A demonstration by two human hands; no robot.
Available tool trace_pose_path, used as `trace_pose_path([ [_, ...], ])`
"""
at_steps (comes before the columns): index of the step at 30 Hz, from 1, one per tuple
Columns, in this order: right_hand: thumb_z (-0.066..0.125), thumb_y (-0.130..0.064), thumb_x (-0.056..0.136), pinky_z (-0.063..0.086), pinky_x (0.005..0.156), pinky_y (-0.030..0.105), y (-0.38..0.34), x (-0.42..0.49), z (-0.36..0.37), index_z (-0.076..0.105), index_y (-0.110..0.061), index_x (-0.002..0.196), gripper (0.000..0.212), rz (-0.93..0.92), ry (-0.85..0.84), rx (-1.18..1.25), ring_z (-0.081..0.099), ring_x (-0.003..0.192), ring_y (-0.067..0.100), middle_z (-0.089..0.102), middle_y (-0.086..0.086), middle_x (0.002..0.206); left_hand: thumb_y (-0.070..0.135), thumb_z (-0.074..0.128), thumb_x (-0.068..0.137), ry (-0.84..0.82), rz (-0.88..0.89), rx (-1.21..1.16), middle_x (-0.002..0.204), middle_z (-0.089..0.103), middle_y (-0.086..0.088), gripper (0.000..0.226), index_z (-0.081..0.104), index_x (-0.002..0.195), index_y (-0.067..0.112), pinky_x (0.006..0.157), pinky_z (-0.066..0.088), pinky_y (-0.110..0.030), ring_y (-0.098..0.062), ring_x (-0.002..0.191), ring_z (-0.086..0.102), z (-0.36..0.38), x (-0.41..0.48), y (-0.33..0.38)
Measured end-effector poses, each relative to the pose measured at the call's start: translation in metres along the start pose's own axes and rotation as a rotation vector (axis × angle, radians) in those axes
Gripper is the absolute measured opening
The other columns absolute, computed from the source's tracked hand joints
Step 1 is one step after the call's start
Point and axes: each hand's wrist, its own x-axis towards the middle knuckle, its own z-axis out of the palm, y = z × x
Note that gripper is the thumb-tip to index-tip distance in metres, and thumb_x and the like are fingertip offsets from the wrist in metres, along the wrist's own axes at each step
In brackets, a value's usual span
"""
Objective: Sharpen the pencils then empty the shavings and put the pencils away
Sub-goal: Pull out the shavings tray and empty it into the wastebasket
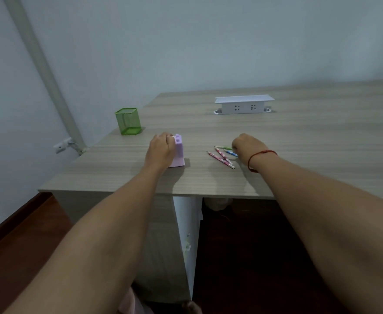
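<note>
Fingers: left hand [161, 148] gripped sharpener [178, 152]; right hand [246, 146] curled, grip unclear.
Pencils [221, 157]: right of sharpener, lying diagonally.
Surface: wooden desk [299, 143], pale wall [208, 41].

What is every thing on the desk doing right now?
purple sharpener: upright on the desk, gripped by the left hand.
pencils: lying flat at the curled right hand; grip unclear.
green mesh pot: upright, no pencils showing.
socket box: raised, nothing plugged in.

The scene is lit dimly and evenly, with a cool bluish cast. Soft, faint shadows are thrown on the desk [310, 141] towards its near edge. Lines are tilted and stretched near the frame edges, and fine detail is slightly softened.
</note>
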Motion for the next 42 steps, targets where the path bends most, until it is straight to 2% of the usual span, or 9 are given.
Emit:
trace_pose_path([
  [8,0.053,-0.001,0.093,0.05,0.086,0.042,-0.011,0.005,0.003,0.063,0.001,0.11,0.02,0.017,0.027,-0.014,0.061,0.104,0.038,0.059,0.021,0.116,0.029,0.025,0.085,0.016,0.01,-0.019,0.099,0.06,-0.019,0.044,0.059,0.091,0.003,0.073,0.035,-0.032,-0.03,0.096,0.052,0.003,0.004,-0.004],
  [14,0.049,0.002,0.094,0.051,0.088,0.04,-0.017,0.005,0.007,0.059,0.0,0.116,0.024,0.072,0.024,-0.014,0.061,0.105,0.037,0.06,0.021,0.117,0.031,0.022,0.08,0.0,0.017,-0.019,0.101,0.061,-0.019,0.049,0.06,0.093,0.003,0.075,0.035,-0.032,-0.029,0.096,0.052,0.002,0.006,-0.004],
  [20,0.045,0.0,0.094,0.05,0.084,0.038,-0.026,0.003,0.007,0.062,0.001,0.113,0.025,0.099,-0.022,0.003,0.062,0.105,0.037,0.061,0.021,0.117,0.032,0.022,0.083,-0.049,0.064,-0.001,0.111,0.064,-0.016,0.053,0.064,0.103,0.008,0.085,0.041,-0.034,-0.03,0.103,0.054,-0.003,0.008,-0.008],
  [25,0.057,-0.017,0.092,0.05,0.089,0.034,-0.046,0.014,-0.003,0.063,-0.004,0.113,0.026,0.067,-0.014,0.243,0.061,0.107,0.033,0.062,0.017,0.119,0.042,0.023,0.091,-0.145,0.055,0.099,0.128,0.061,-0.012,0.055,0.06,0.125,0.018,0.098,0.044,-0.041,-0.029,0.116,0.054,-0.011,0.015,-0.012],
  [30,0.065,-0.019,0.086,0.043,0.098,0.028,-0.082,0.02,-0.007,0.05,-0.008,0.134,0.052,-0.014,-0.145,0.516,0.054,0.12,0.023,0.057,0.008,0.132,0.039,0.028,0.098,-0.095,0.124,0.132,0.142,0.05,-0.011,0.05,0.043,0.141,0.019,0.107,0.038,-0.042,-0.027,0.129,0.046,-0.015,0.006,-0.012],
  [32,0.07,-0.022,0.083,0.044,0.101,0.032,-0.094,0.022,-0.005,0.045,-0.006,0.138,0.061,-0.007,-0.218,0.539,0.053,0.122,0.025,0.054,0.009,0.136,0.035,0.031,0.097,-0.023,0.159,0.158,0.135,0.056,-0.013,0.047,0.052,0.133,0.014,0.102,0.041,-0.039,-0.028,0.123,0.052,-0.018,0.005,-0.011],
  [35,0.077,-0.033,0.076,0.048,0.099,0.038,-0.105,0.022,0.005,0.047,-0.008,0.133,0.069,0.014,-0.298,0.503,0.054,0.119,0.027,0.053,0.009,0.135,0.033,0.035,0.089,0.051,0.222,0.211,0.097,0.068,-0.015,0.045,0.07,0.092,0.005,0.081,0.048,-0.039,-0.031,0.091,0.06,-0.021,0.004,-0.011],
  [38,0.078,-0.036,0.075,0.048,0.093,0.036,-0.111,0.02,0.012,0.049,-0.008,0.131,0.069,0.021,-0.285,0.554,0.056,0.116,0.028,0.055,0.01,0.131,0.028,0.04,0.086,0.065,0.254,0.211,0.081,0.066,-0.016,0.039,0.065,0.073,0.001,0.071,0.045,-0.039,-0.03,0.077,0.057,-0.023,0.003,-0.011],
  [42,0.076,-0.033,0.077,0.048,0.096,0.035,-0.117,0.022,0.014,0.056,-0.009,0.127,0.059,-0.01,-0.26,0.657,0.059,0.112,0.026,0.061,0.009,0.126,0.026,0.045,0.088,0.089,0.348,0.247,0.069,0.063,-0.012,0.03,0.051,0.06,0.015,0.066,0.04,-0.036,-0.027,0.068,0.054,-0.026,0.0,-0.008],
])
